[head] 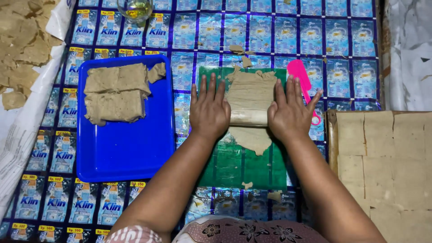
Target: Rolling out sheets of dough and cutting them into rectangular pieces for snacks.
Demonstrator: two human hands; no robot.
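Note:
A flat sheet of tan dough (250, 94) lies on a green plastic mat (234, 164). A pale rolling pin (248, 118) lies across the dough. My left hand (209, 110) presses flat on the pin's left end, fingers spread. Pressing on the pin's right end is my right hand (290, 112), fingers also apart. A pink plastic cutter (300, 74) lies on the mat's right edge, partly under my right hand.
A blue tray (130, 153) at left holds slabs of dough (116, 92). Thin cut dough squares (382, 157) cover a board at right. Dried dough pieces (22, 40) lie on white paper far left. A glass of oil (135, 10) stands at the top.

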